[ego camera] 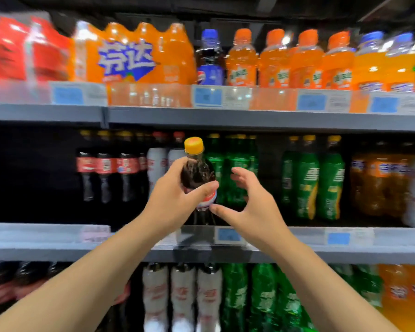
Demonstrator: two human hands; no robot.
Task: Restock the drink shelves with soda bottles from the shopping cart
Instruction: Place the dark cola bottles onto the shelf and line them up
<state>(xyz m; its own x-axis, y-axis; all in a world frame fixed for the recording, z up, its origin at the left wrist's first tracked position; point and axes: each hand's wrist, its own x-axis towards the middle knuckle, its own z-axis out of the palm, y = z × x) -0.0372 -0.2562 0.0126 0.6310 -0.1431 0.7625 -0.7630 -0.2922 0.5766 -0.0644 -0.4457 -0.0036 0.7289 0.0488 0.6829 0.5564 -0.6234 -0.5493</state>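
A dark cola bottle [197, 171] with a yellow-orange cap stands upright at the front of the middle shelf [321, 250]. My left hand [175, 200] is wrapped around its body and label. Just to the right, my right hand [247, 202] is spread open, its thumb tip touching or nearly touching the bottle's lower label. Behind the bottle stand white-labelled bottles [156, 164] on the left and green soda bottles [237, 168] on the right. The shopping cart is out of view.
The top shelf [249, 118] carries orange soda packs [134, 53] and small orange bottles [290, 61]. Red-labelled cola bottles [106, 168] stand at the middle left beside a dark gap. More green bottles [319, 178] are to the right. The bottom shelf holds white and green bottles [182, 295].
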